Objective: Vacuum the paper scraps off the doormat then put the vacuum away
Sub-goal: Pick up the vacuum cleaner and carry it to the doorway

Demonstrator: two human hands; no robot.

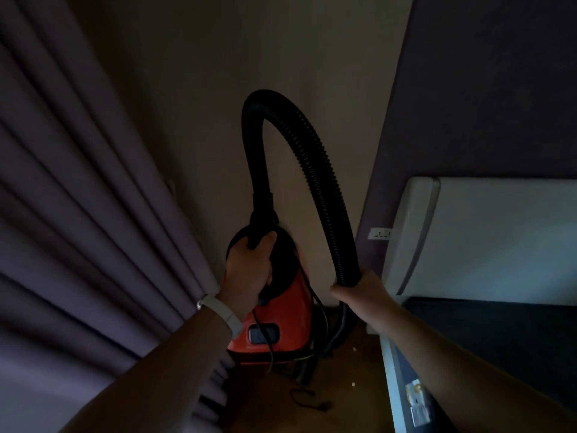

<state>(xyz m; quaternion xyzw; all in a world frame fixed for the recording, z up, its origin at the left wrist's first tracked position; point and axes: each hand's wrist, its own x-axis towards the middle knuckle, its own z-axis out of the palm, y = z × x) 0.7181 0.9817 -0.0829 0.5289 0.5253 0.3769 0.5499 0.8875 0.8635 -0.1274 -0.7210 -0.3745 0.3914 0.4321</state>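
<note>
To the far left of the vacuum (274, 320) we see a purple pleated curtain (78, 214) hanging down to the floor, its folds just beside the machine. Our left hand (249, 267), with a pale band (220, 314) on the wrist, has its grip closed around the black handle on top of the vacuum, where the hose joins the body. The vacuum itself is orange-red with a black top, and it stands in the corner against the beige wall (218, 89); a thin black cord (307, 398) trails on the wooden floor in front of it. From the vacuum's top the black ribbed hose (299, 135) arches up and over to the right, then drops. Our right hand (359, 289) has its grip shut around the hose on that descending side, right of the vacuum. Two small white scraps (354, 349) lie on the floor right of the vacuum. Farther right stands a white appliance (484, 232).
</note>
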